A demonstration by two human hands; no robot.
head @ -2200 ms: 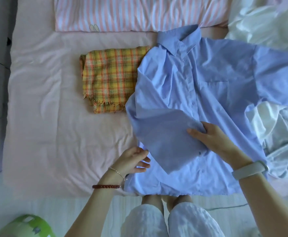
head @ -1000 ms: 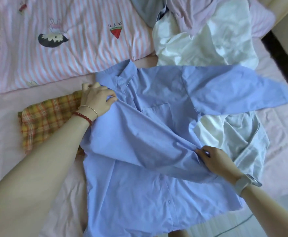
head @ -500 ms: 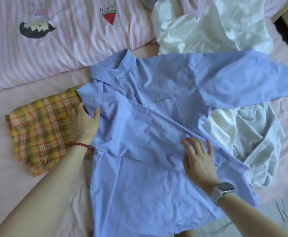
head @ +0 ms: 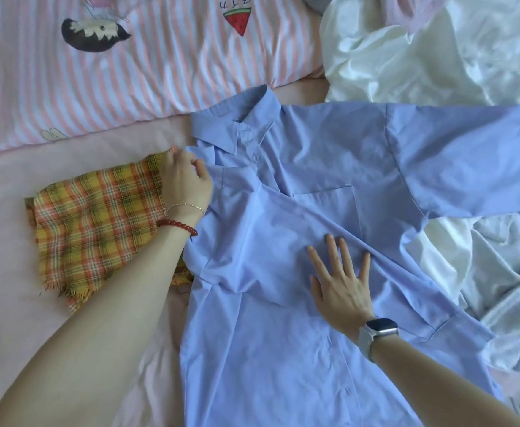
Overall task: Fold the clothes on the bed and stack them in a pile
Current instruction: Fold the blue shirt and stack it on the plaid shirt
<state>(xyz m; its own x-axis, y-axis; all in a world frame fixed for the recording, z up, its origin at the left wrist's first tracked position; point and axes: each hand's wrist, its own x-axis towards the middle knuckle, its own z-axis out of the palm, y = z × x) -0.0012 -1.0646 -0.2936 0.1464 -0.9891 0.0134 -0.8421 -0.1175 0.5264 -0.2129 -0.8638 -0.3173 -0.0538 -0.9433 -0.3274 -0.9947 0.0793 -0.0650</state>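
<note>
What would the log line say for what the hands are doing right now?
blue shirt: one sleeve folded across front | left hand: grips shoulder fold | right hand: flat, pressing sleeve | plaid cloth: folded, beside shirt

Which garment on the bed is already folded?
The yellow plaid cloth, a neat rectangle beside the left hand. The blue shirt is mid-fold under the right hand; the white clothes lie crumpled.

Blue shirt [head: 314, 349] flat on bed; right hand [head: 340, 288] presses straight fingers on folded sleeve [head: 283, 241]. Left hand [head: 184, 183] curled at shirt shoulder, plaid cloth [head: 98, 229] under its fingers. White clothes [head: 422, 72] beyond right fingertips.
</note>
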